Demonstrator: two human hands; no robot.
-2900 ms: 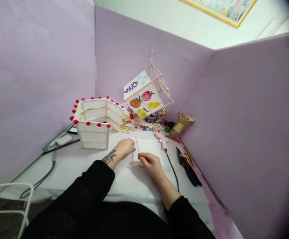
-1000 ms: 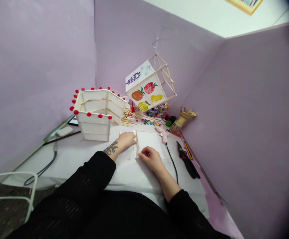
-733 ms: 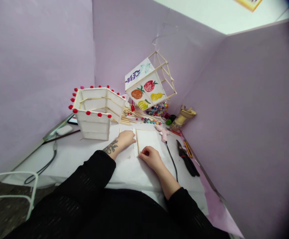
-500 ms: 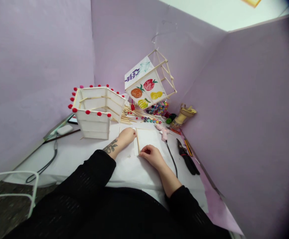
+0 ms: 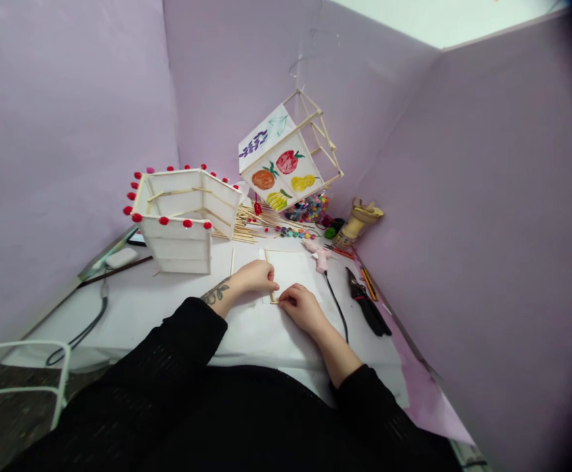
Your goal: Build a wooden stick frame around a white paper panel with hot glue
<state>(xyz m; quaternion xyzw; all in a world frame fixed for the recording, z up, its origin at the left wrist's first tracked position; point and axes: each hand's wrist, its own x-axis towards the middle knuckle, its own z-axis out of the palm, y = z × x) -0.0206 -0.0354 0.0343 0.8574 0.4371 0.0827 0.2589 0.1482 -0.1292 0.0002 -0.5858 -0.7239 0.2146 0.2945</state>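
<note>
A white sheet of paper (image 5: 296,269) lies on the white-covered table, with a thin wooden stick (image 5: 267,257) along its left side. My left hand (image 5: 260,276) is closed, its fingertips pressed down near the stick's lower part; what they pinch, if anything, is too small to make out. My right hand (image 5: 300,304) curls at the paper's near edge, fingers pinched at the end of a short stick (image 5: 275,302) that lies crosswise there. Another loose stick (image 5: 232,261) lies left of the paper.
A white paper frame with red pompoms (image 5: 182,246) stands left; a fruit-painted lantern (image 5: 286,167) hangs behind. Further back are wooden sticks (image 5: 246,231). To the right lie a pink glue gun (image 5: 320,257), black pruning shears (image 5: 366,305), pencils (image 5: 368,283) and a yellow container (image 5: 357,226).
My left hand has moved from the paper's far left corner toward me, down along the stick, closer to my right hand. A short crosswise stick now shows at my right fingertips. The view has shifted slightly.
</note>
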